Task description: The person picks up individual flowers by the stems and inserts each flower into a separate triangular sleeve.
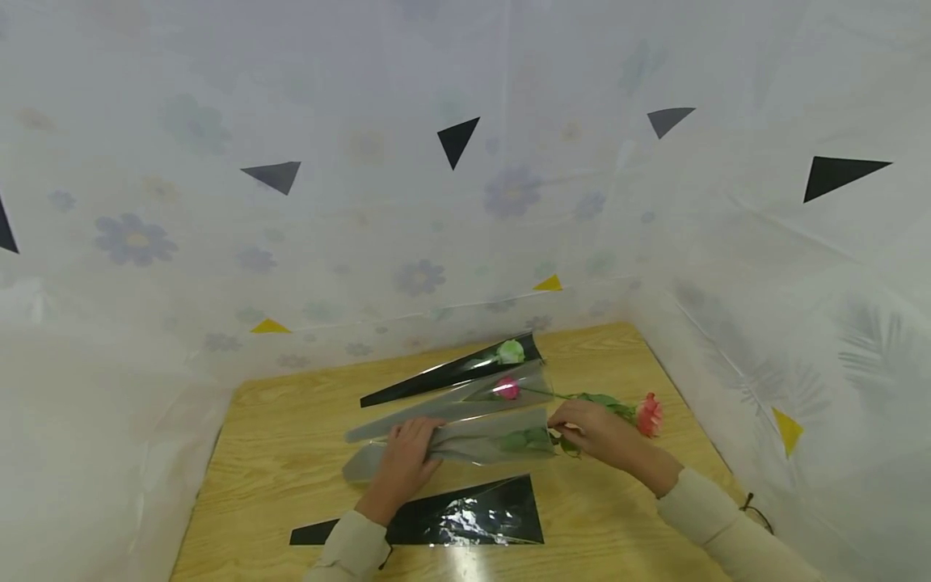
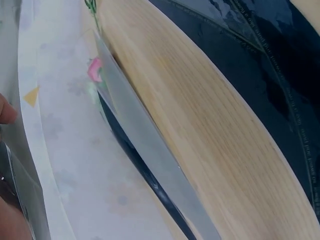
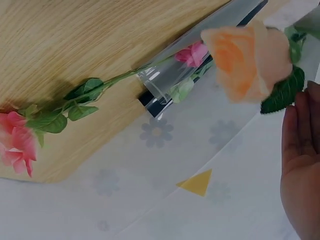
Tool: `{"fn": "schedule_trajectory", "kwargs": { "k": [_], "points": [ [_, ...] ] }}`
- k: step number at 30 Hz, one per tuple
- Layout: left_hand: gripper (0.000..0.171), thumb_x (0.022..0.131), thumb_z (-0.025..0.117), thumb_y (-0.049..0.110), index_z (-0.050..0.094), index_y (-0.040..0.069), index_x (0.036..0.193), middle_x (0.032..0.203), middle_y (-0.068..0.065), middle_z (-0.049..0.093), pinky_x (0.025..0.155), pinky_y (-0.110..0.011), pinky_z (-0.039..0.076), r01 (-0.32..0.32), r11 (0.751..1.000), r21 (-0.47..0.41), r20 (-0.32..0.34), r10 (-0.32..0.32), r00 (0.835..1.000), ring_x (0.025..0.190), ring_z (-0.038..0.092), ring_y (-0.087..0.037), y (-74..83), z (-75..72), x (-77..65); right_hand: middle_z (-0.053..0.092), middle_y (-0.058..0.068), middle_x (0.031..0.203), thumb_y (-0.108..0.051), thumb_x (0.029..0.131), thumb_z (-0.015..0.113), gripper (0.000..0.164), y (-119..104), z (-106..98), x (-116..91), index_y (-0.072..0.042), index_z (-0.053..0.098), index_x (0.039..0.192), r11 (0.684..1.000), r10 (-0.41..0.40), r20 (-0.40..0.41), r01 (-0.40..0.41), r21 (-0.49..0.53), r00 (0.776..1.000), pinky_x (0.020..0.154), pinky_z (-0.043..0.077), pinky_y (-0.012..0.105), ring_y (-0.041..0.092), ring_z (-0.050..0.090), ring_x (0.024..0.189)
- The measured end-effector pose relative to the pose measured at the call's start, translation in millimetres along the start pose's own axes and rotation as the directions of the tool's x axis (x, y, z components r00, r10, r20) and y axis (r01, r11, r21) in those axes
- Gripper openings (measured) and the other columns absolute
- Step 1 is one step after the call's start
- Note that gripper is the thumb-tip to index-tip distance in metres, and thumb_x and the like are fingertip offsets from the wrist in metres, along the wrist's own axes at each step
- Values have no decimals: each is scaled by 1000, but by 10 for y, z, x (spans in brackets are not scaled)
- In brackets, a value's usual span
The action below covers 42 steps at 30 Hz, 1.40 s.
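The grey sleeve [image 1: 461, 431] is in the middle of the tabletop [image 1: 618, 517], its wide mouth toward the right, with green leaves [image 1: 524, 440] seen through its film. The left hand [image 1: 407, 461] pinches it near the narrow part, thumb against fingers; the right hand [image 1: 596, 436] is at the mouth with fingers close together, beside the peach rose [image 3: 250, 62], but I cannot tell if they grip the stem or only touch. I judge that the sleeve is very light, smooth and rather slippery, and that it creases easily, so a soft pinch at the narrow part is enough. The rose is probably light also, with soft petals and a stiffer stem; better to hold it by the stem below the bloom, and to watch that the leaves do not catch on the rim. Behind lies the neighbouring sleeve [image 1: 429, 413] with a pink rose [image 1: 507, 388], and in front the black sleeve [image 1: 502, 521], so sideways room is narrow. More free wood is at the front right, while the coral flower [image 1: 649, 415] lies near the right edge, and white sheeting [image 1: 436, 210] stands behind the far edge.
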<state>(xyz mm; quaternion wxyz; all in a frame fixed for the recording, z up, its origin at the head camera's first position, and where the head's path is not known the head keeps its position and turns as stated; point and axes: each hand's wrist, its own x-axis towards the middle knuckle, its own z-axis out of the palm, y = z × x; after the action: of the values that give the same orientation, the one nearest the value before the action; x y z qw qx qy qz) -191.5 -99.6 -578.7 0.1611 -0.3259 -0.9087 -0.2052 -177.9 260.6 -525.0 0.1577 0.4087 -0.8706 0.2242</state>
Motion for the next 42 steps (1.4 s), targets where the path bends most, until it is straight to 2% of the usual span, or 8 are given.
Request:
{"fn": "schedule_trajectory", "kwargs": {
  "k": [5,7,10,16,23,25,31,42],
  "points": [
    [49,76,71,17,52,15,120,113,0,56,84,-44,38,33,999,-14,11,-33,999,107,50,-20,-3,1,-16,63,-3,95,3,72,75,30,76,-52,-107,-12,67,97,997,67,-88,-69,-19,994,72,50,26,10,59,88],
    [48,76,71,17,52,15,120,114,0,56,84,-44,37,56,998,-35,18,-55,998,108,49,-20,-10,-4,-22,63,-1,97,0,77,72,26,96,-75,-164,-12,66,99,985,169,-83,-170,-4,982,72,50,28,13,59,89],
    [47,77,70,16,52,16,121,115,0,56,84,-44,36,87,995,-54,22,-86,996,109,48,-21,-30,-16,-29,62,4,102,-5,86,64,20,107,-114,-248,-8,64,106,928,367,-29,-363,82,930,74,51,32,17,59,92],
    [46,78,71,17,53,15,120,113,-2,57,81,-45,37,112,993,-45,2,-112,994,106,50,-21,-51,-55,-22,59,15,112,-10,96,50,24,136,-118,-415,-1,57,118,743,597,104,-597,303,795,74,51,37,29,59,97],
    [46,78,71,19,52,15,120,112,-1,56,81,-45,37,110,994,-28,-4,-110,994,106,50,-21,-51,-67,-20,48,24,117,-20,99,43,44,100,17,-519,10,41,131,342,645,318,-635,693,695,79,50,41,30,56,97],
    [47,77,72,18,53,14,120,112,-2,56,80,-45,37,104,994,-33,-12,-105,994,106,50,-21,-46,-64,-19,46,24,119,-22,98,46,48,75,16,-493,11,37,133,272,654,331,-620,736,680,84,48,42,25,56,98],
    [50,75,71,17,52,14,121,112,-1,56,80,-44,37,91,995,-34,-22,-92,996,105,50,-21,-34,-50,-18,50,21,121,-23,94,55,49,37,-60,-388,8,42,130,215,712,287,-589,779,640,87,47,36,18,60,99],
    [59,72,74,18,49,15,125,116,0,55,81,-44,35,52,999,-15,-7,-52,999,108,48,-21,-2,-45,-7,55,19,117,-18,91,59,40,-139,-113,-180,7,51,122,255,663,260,-539,803,702,86,48,37,21,61,100]
  ]
}}
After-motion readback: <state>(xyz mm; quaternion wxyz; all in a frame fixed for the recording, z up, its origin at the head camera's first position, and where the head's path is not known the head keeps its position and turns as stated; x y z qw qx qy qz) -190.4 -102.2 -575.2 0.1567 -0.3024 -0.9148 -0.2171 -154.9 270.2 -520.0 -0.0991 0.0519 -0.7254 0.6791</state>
